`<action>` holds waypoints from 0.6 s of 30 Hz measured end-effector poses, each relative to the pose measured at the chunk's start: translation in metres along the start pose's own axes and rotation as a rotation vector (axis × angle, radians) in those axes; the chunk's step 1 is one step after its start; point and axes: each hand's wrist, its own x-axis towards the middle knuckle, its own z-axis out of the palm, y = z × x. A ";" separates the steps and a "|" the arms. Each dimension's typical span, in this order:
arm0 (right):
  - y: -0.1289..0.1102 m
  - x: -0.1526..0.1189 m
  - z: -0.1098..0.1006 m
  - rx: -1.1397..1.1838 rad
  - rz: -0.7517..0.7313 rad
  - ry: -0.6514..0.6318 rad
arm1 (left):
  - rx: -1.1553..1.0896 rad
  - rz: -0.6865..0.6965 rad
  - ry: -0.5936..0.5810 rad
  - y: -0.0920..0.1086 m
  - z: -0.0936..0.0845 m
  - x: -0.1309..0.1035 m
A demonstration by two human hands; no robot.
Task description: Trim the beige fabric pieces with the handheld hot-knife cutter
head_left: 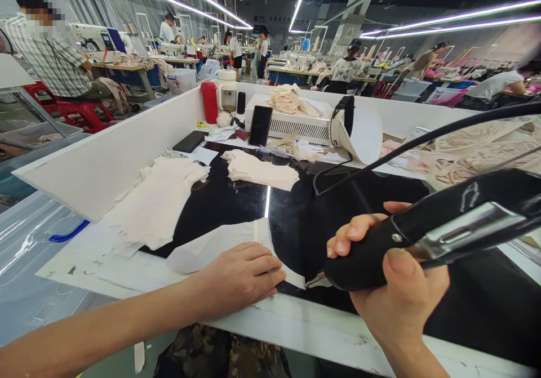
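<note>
My right hand (393, 265) is wrapped round a black handheld tool (422, 231) with a silver metal strip and a cord. The tool's narrow metal tip (315, 280) is at the right corner of a white fabric piece (211, 245). My left hand (249, 274) lies flat, palm down, on that fabric, near the front edge of the black table surface (313, 220). Behind the fabric is a stack of cream fabric pieces (260, 169). Farther left lies a larger cream stack (156, 198).
A low white wall (84, 169) borders the table. Along the back stand a red bottle (208, 102), a white vented box (291, 120), an upright phone (260, 124) and a white cone-shaped object (366, 133). Other people sit or stand at sewing tables beyond.
</note>
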 end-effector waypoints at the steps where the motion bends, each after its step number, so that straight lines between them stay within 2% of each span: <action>1: 0.000 0.000 0.000 -0.001 0.009 0.012 | -0.001 -0.005 0.000 0.000 0.001 0.000; 10: -0.004 0.008 0.008 -0.005 0.065 0.102 | 0.016 0.020 0.012 0.001 0.003 0.004; 18: 0.012 0.016 0.028 -0.016 0.009 0.044 | 0.036 0.034 0.060 0.002 0.005 0.007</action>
